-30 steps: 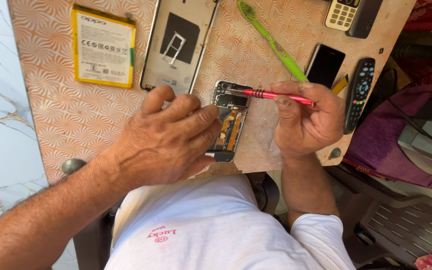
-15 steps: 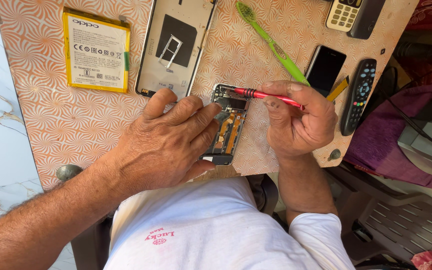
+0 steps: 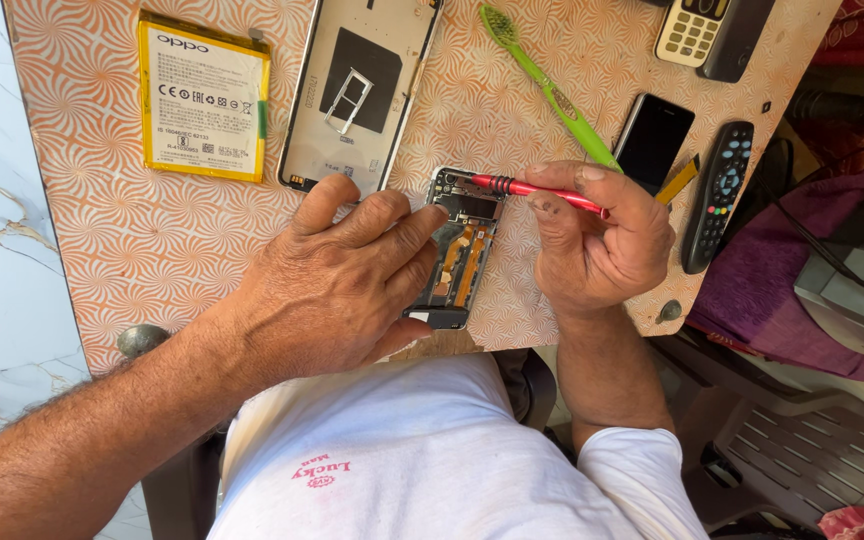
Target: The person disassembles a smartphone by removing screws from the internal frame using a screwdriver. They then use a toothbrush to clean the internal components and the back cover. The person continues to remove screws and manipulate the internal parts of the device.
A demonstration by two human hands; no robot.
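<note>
So the orange swirl-pattern table [image 3: 152,250] is the anchor for all of this. Biggest loose piece on it is the phone back cover [image 3: 357,90], lying inside-up toward the far edge, with a yellow-framed battery [image 3: 202,95] just beside it. Nearer the person, about mid-table, sits the opened phone body [image 3: 462,250], circuit side up. Its long axis runs from the near edge of the table toward the far edge, top end pointing away from the person, slightly tilted.

Left hand [image 3: 337,285] lies flat, palm down, fingers spread a bit and angled across the phone body, fingertips pressing its left edge, forearm coming in from the lower left. Right hand [image 3: 602,245] is curled tight around a red screwdriver [image 3: 537,190], thumb on top; the shaft lies nearly level, tip pointing left onto the phone's top corner.

Beyond that hand: a green toothbrush [image 3: 552,95] lying diagonally, a small black phone [image 3: 652,140], and a black remote [image 3: 717,195] at the table's right edge.
</note>
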